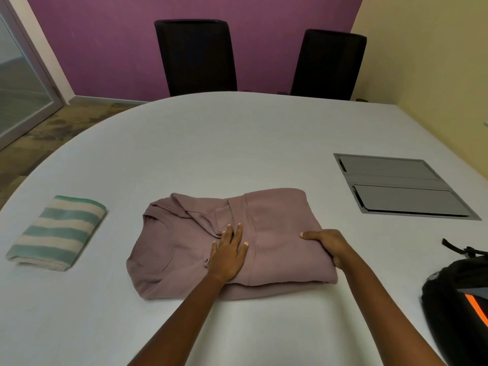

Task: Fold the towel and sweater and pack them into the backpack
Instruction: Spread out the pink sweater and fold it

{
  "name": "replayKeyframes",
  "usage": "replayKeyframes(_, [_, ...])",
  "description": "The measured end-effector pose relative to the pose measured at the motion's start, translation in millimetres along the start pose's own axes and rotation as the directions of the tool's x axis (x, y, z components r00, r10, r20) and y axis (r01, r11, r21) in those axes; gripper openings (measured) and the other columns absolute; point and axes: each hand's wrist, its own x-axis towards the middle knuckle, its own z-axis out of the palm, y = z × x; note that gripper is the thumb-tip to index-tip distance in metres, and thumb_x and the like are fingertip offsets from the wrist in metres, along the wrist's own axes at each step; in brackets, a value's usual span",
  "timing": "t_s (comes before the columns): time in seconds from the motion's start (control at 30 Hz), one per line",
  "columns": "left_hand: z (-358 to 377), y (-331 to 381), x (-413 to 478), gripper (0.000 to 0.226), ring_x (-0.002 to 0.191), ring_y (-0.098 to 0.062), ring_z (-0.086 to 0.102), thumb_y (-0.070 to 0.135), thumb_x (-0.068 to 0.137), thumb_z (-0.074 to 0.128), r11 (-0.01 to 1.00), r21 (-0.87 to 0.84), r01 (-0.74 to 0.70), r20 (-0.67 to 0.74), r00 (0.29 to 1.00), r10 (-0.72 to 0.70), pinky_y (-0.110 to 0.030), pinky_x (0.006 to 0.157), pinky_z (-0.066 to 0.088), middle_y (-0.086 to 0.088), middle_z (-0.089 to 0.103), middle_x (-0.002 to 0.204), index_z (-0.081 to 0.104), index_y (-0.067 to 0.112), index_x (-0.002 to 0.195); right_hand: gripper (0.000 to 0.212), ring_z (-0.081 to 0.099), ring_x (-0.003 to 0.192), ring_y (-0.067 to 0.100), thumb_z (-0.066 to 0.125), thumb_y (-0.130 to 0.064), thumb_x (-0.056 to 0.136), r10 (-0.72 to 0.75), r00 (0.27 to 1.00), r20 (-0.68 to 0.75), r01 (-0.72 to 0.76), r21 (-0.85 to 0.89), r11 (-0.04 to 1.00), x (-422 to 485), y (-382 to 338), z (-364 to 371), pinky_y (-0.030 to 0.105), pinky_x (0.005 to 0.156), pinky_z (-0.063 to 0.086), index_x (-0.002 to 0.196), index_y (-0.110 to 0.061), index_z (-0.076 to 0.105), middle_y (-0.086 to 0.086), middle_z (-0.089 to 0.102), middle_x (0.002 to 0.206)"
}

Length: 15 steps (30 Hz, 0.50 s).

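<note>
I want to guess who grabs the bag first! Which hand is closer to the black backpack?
Right. The right hand grips the sweater at its edge nearest the backpack; the left hand presses flat on the sweater's middle, farther away.

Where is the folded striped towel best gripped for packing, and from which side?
Likely its near short end, from above with the left hand: the towel lies flat in stacked layers, so pinching the whole stack keeps the fold.

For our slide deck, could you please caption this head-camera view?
Mid-fold: left hand presses the partly folded sweater, right hand grips its edge; folded striped towel and backpack lie nearby.
</note>
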Motion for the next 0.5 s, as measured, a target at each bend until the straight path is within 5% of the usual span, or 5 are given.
replayKeyframes(0.17, [4.6, 26.3, -1.3, 0.057, 0.146, -0.016, 0.008, 0.029, 0.1, 0.037, 0.903, -0.427, -0.045, 0.038, 0.997, 0.068, -0.032, 0.117, 0.008, -0.004, 0.008, 0.158, 0.009, 0.021, 0.149, 0.033, 0.061, 0.079, 0.031, 0.077, -0.013, 0.071, -0.113, 0.984, -0.139, 0.091, -0.152, 0.984, -17.6, -32.9, -25.3, 0.031, 0.067, 0.048, 0.095, 0.004, 0.062, 0.018, 0.064, 0.094])
replayKeyframes(0.2, [4.0, 32.8, -4.3, 0.056, 0.145, -0.015, 0.014, 0.025, 0.099, 0.04, 0.822, -0.568, -0.034, 0.043, 0.997, 0.071, -0.029, 0.116, 0.013, -0.003, 0.014, 0.157, 0.015, 0.018, 0.149, 0.036, 0.061, 0.082, 0.032, 0.077, -0.016, 0.07, -0.141, 0.976, -0.164, 0.106, -0.202, 0.974, -22.1, -39.1, -30.1, 0.033, 0.07, 0.048, 0.096, 0.004, 0.062, 0.018, 0.064, 0.096])
replayKeyframes(0.27, [1.0, 43.6, -10.8, 0.052, 0.136, -0.015, 0.033, 0.017, 0.098, 0.043, 0.506, -0.861, 0.055, 0.092, 0.994, 0.05, -0.024, 0.11, 0.028, -0.001, 0.03, 0.151, 0.025, 0.013, 0.146, 0.037, 0.059, 0.081, 0.031, 0.075, -0.018, 0.072, -0.203, 0.961, -0.19, 0.139, -0.302, 0.943, -34.7, -52.4, -36.4, 0.034, 0.071, 0.046, 0.097, 0.004, 0.06, 0.018, 0.064, 0.097])
replayKeyframes(0.37, [3.2, 46.7, -13.7, 0.047, 0.129, -0.017, 0.042, 0.021, 0.099, 0.038, 0.035, -0.976, 0.213, 0.213, 0.977, 0.01, -0.028, 0.108, 0.033, -0.006, 0.04, 0.146, 0.03, 0.012, 0.144, 0.038, 0.055, 0.082, 0.027, 0.07, -0.02, 0.076, -0.289, 0.934, -0.21, 0.181, -0.42, 0.889, -55.4, -73.8, -32.8, 0.031, 0.068, 0.042, 0.105, 0.0, 0.056, 0.014, 0.06, 0.101])
replayKeyframes(0.5, [12.2, 39.3, -15.7, 0.057, 0.121, -0.024, 0.048, 0.045, 0.098, 0.029, -0.163, -0.945, 0.285, 0.295, 0.955, -0.041, -0.034, 0.105, 0.036, -0.013, 0.047, 0.14, 0.036, 0.008, 0.141, 0.038, 0.056, 0.097, 0.033, 0.063, -0.023, 0.079, -0.409, 0.901, -0.145, 0.261, -0.573, 0.777, -84.3, -92.4, 0.8, 0.031, 0.071, 0.04, 0.11, -0.003, 0.053, 0.015, 0.059, 0.11])
